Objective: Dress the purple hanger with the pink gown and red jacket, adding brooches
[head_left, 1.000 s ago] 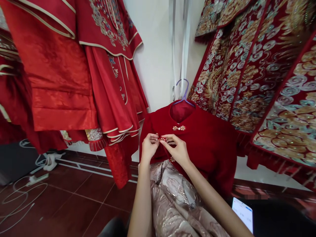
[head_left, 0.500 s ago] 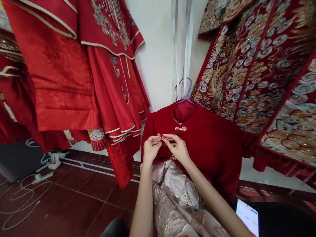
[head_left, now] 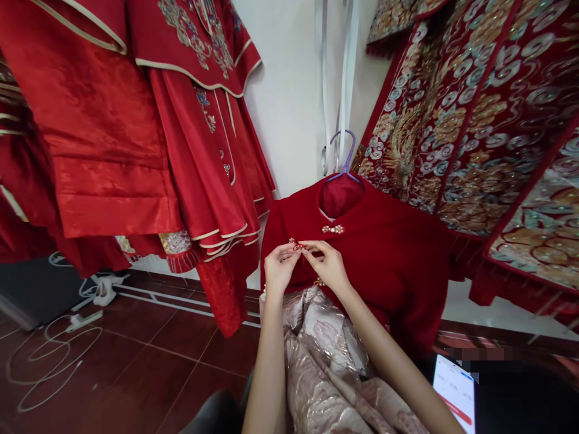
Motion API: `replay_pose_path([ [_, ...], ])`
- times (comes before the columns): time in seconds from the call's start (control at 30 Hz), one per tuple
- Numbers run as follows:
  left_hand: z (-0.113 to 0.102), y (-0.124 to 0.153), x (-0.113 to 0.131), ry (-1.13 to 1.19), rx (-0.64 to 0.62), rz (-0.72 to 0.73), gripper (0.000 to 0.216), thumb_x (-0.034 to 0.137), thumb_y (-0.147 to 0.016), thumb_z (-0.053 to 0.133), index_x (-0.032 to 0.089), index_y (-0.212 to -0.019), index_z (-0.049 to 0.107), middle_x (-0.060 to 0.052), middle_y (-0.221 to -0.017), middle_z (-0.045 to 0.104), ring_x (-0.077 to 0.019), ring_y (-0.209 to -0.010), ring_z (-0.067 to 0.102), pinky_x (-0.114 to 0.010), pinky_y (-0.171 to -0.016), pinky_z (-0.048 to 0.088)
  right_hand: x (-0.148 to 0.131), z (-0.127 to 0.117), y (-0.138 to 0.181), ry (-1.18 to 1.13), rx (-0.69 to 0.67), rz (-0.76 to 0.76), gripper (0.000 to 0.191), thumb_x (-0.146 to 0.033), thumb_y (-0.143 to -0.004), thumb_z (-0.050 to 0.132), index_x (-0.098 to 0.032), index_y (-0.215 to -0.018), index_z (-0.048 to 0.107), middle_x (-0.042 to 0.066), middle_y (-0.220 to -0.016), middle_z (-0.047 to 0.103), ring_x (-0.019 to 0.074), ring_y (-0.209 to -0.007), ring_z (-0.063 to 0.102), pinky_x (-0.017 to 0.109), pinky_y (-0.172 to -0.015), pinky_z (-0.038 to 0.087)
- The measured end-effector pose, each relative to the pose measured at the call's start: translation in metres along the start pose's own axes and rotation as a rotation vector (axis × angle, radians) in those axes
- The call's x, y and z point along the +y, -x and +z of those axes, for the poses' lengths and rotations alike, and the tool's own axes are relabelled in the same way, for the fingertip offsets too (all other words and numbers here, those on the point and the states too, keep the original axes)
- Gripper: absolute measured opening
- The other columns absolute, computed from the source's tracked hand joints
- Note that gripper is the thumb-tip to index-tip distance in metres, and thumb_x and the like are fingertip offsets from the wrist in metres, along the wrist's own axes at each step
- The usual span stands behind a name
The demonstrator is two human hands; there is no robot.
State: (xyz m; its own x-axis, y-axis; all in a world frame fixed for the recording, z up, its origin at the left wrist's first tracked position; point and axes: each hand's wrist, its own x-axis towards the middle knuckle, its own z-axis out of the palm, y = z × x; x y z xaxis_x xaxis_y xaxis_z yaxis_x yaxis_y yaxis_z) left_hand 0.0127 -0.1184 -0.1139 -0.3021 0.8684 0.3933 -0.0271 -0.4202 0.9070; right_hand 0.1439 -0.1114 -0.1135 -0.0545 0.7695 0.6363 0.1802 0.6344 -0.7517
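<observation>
A dark red jacket [head_left: 389,259] on a purple hanger [head_left: 348,154] lies spread in front of me. One ornate gold and pearl clasp [head_left: 333,229] is fastened below its neckline. Lower down, both hands meet at a second clasp [head_left: 296,244] on the front edge. My left hand [head_left: 279,265] pinches one side of it; my right hand [head_left: 326,260] pinches the other side, fingertips nearly touching. The fingers partly hide this clasp, so whether its halves are joined cannot be told. Another clasp [head_left: 319,282] shows just beneath my right hand.
Shiny beige patterned fabric [head_left: 316,374] lies under my forearms. Red garments [head_left: 108,157] hang on the left, embroidered ones [head_left: 479,138] on the right. A lit phone [head_left: 455,395] rests at lower right. White cables [head_left: 54,361] and a power strip [head_left: 85,320] lie on the tiled floor.
The camera view has shifted slightly. Both hands stay at the same clasp, with small fingertip movements. A red bar now shows on the phone screen.
</observation>
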Motion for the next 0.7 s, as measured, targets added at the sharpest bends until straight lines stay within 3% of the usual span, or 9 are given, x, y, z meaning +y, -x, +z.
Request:
replay_pose_path([
  [0.17, 0.001, 0.000, -0.002, -0.069, 0.054, 0.021, 0.016, 0.014, -0.069, 0.072, 0.011, -0.085, 0.071, -0.008, -0.082, 0.075, -0.0149, -0.075, 0.069, -0.029, -0.081, 0.055, -0.001, 0.001, 0.001, 0.012, 0.026, 0.001, 0.026, -0.036, -0.084, 0.059, -0.020, -0.100, 0.072, 0.007, -0.093, 0.068, 0.0160, -0.078, 0.065, 0.022, -0.058, 0.055],
  [0.43, -0.004, 0.000, -0.003, -0.162, 0.013, 0.057, 0.015, 0.016, -0.073, 0.069, 0.013, -0.086, 0.073, -0.009, -0.088, 0.075, -0.0167, -0.076, 0.070, -0.030, -0.079, 0.056, 0.002, 0.012, 0.002, 0.078, 0.132, -0.011, 0.027, -0.040, -0.085, 0.058, -0.020, -0.097, 0.071, 0.005, -0.088, 0.068, 0.0154, -0.073, 0.065, 0.023, -0.057, 0.052],
  [0.57, -0.009, 0.000, -0.003, -0.123, -0.061, 0.061, 0.014, 0.015, -0.075, 0.065, 0.013, -0.088, 0.071, -0.009, -0.091, 0.074, -0.0157, -0.081, 0.069, -0.030, -0.082, 0.054, -0.002, 0.014, 0.001, 0.188, 0.167, 0.008, 0.022, -0.038, -0.083, 0.061, -0.021, -0.095, 0.068, 0.004, -0.084, 0.068, 0.0146, -0.068, 0.064, 0.028, -0.067, 0.054],
  [0.7, -0.026, 0.008, -0.006, -0.177, -0.047, 0.090, 0.021, 0.013, -0.076, 0.062, 0.015, -0.097, 0.068, -0.007, -0.092, 0.072, -0.0146, -0.085, 0.067, -0.028, -0.084, 0.052, -0.009, -0.005, 0.016, 0.077, 0.050, 0.081, 0.029, -0.035, -0.084, 0.058, -0.021, -0.109, 0.061, 0.005, -0.091, 0.071, 0.0168, -0.078, 0.068, 0.030, -0.070, 0.057],
])
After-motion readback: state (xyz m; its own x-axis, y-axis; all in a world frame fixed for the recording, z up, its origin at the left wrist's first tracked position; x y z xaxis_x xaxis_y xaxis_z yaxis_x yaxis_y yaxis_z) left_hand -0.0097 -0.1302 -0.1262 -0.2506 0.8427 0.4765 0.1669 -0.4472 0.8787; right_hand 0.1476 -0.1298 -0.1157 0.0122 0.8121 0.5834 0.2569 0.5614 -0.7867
